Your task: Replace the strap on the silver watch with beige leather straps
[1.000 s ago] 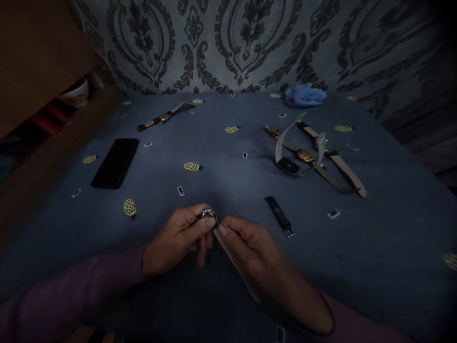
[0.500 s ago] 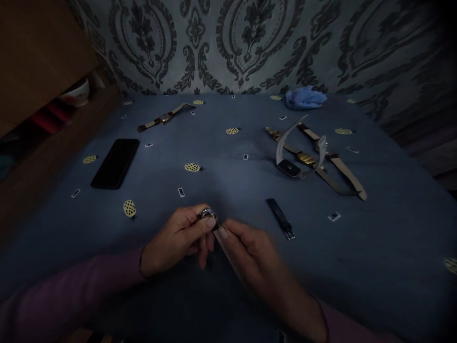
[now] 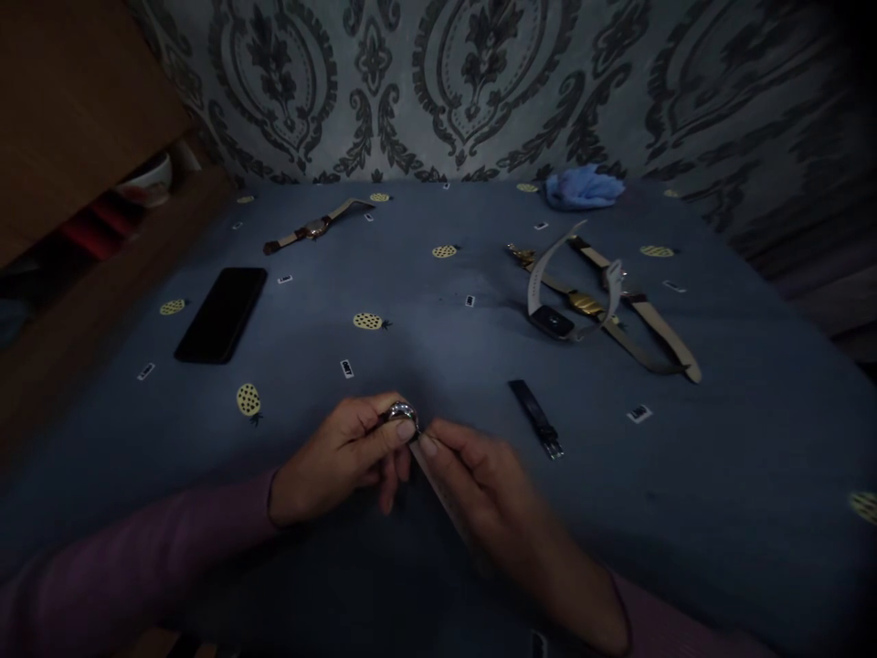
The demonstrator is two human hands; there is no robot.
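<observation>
Gripping a watch case [image 3: 404, 410], left fingers [image 3: 389, 439] sit just left of right fingers [image 3: 447, 451] pinching a thin piece [image 3: 420, 434]; pale strap [image 3: 434, 479] slants down-right.

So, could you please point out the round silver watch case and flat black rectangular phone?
Round silver watch case [image 3: 402, 410]: head view, shiny edge.
Flat black rectangular phone [image 3: 220, 315]: head view, upper surface.
</observation>
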